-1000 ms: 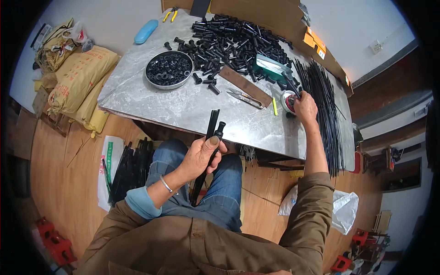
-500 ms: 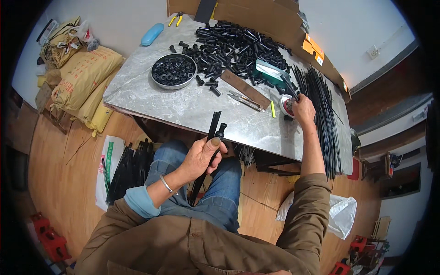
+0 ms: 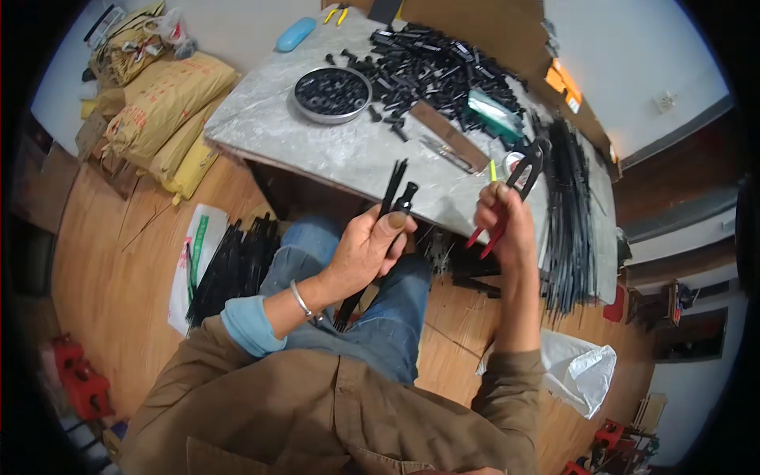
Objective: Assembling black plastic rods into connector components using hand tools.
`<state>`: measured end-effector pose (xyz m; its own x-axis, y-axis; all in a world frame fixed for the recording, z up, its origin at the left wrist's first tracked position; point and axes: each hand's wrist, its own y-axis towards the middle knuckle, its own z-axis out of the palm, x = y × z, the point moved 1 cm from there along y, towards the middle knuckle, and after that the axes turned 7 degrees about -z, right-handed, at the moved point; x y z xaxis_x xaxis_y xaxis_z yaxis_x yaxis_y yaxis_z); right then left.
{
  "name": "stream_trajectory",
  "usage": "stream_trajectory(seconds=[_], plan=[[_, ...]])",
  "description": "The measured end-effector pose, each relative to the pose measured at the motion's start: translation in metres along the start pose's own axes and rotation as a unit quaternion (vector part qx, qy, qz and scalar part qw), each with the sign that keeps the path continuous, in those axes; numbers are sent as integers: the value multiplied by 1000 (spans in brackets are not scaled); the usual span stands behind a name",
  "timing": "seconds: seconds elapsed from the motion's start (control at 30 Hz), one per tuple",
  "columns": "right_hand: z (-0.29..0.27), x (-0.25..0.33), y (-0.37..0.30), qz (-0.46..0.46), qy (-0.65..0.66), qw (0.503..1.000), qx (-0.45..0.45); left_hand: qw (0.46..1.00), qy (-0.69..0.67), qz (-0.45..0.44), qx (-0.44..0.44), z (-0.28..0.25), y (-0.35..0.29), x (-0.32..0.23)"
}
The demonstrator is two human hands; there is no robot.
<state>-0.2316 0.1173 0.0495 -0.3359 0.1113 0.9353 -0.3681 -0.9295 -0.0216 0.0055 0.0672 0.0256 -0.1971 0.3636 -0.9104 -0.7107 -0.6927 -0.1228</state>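
My left hand (image 3: 370, 247) is closed around several thin black strips (image 3: 395, 180) and a short black tubular fitting (image 3: 407, 196) with a flared end, thumb pressed against it. The strips' lower ends hang between my knees. In my right hand (image 3: 508, 218) is a pair of pliers (image 3: 529, 172) with red handles, its dark jaws tilted up and to the right. It is held above the table's front edge, apart from the left hand. Behind the pliers stands a small white round container (image 3: 513, 161), partly hidden.
On the grey table (image 3: 269, 134) lie a heap of black fittings (image 3: 451, 67), a metal bowl (image 3: 336, 119) of small black rings, a brown flat bar (image 3: 447, 136), scissors (image 3: 443, 150) and a green-sided box (image 3: 495, 119). Long black strips (image 3: 566, 214) line the right edge; sacks (image 3: 170, 103) lie left.
My right hand has drawn the pliers back from beside the white container, toward me and left. The whole view has shifted slightly; my left hand keeps the same hold.
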Motion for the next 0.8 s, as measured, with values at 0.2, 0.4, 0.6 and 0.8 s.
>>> stream_trajectory(seconds=[0.2, 0.4, 0.6, 0.8], plan=[[84, -60, -67, -15, 141, 990, 20, 997, -19, 69, -5, 2, -13, -2], [118, -70, -75, -17, 97, 992, -74, 994, 60, 90, -19, -6, -22, -2], [121, -82, -69, -77, 62, 986, -131, 990, 85, 106, -41, -5, -24, -2], [132, -86, -64, -117, 46, 972, -201, 990, 81, 112, -34, -8, -19, 3]])
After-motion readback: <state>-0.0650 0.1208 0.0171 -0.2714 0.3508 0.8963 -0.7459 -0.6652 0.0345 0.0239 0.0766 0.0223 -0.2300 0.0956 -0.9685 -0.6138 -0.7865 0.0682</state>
